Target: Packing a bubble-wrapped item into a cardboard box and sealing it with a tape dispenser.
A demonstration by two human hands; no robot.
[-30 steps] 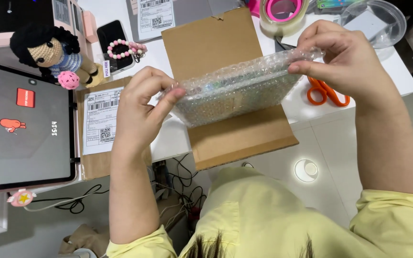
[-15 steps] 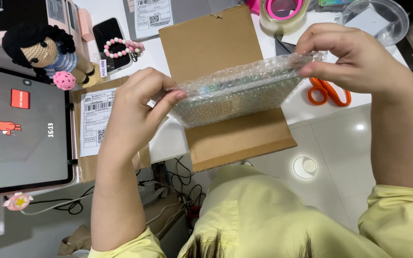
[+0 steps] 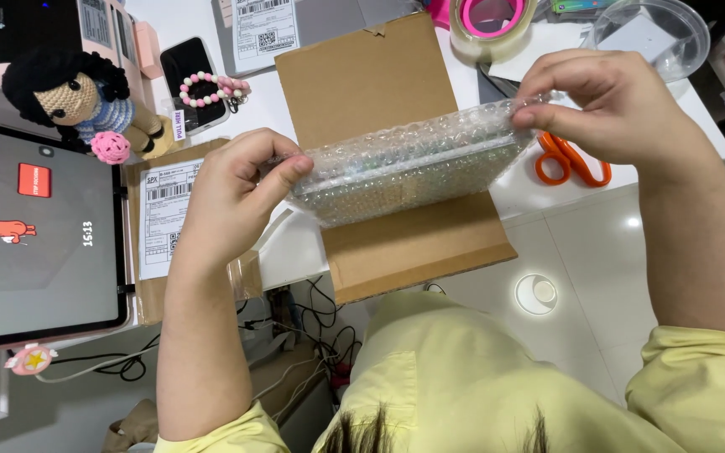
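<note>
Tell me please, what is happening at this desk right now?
A person in a yellow shirt holds a bubble-wrapped bundle with both hands: the left hand pinches one end, the right hand the other. The bundle hangs just above an opened flat cardboard mailer on the white table. Orange scissors lie by the right hand, a tape roll sits beyond, and a crochet doll and a tablet are at the left.

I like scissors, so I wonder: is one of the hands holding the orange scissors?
No, the orange scissors lie on the table while the left hand and right hand both grip the bubble-wrapped bundle.
</note>
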